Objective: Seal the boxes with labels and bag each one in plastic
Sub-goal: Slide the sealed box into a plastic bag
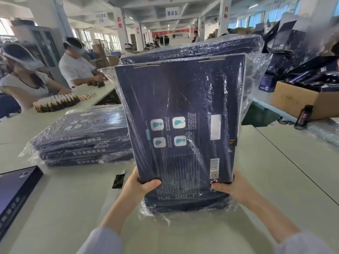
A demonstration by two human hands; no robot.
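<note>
A large dark blue box (183, 99) in a clear plastic bag is tilted up in front of me, its printed back toward the camera. My left hand (139, 184) grips its lower left corner, thumb across the face. At the lower right corner my right hand (229, 187) grips the box the same way. Loose plastic (156, 215) bunches under the box's near end, close to the table. A second dark box (192, 48) in plastic shows just behind the held one.
A stack of bagged dark boxes (82, 136) lies on the pale table (275, 180) at left. An unbagged box (14, 191) lies at the near left edge, a black label strip (118, 180) beside my left hand. Two people (77, 65) work with brown bottles (55, 102). A cardboard carton (302, 101) stands at right.
</note>
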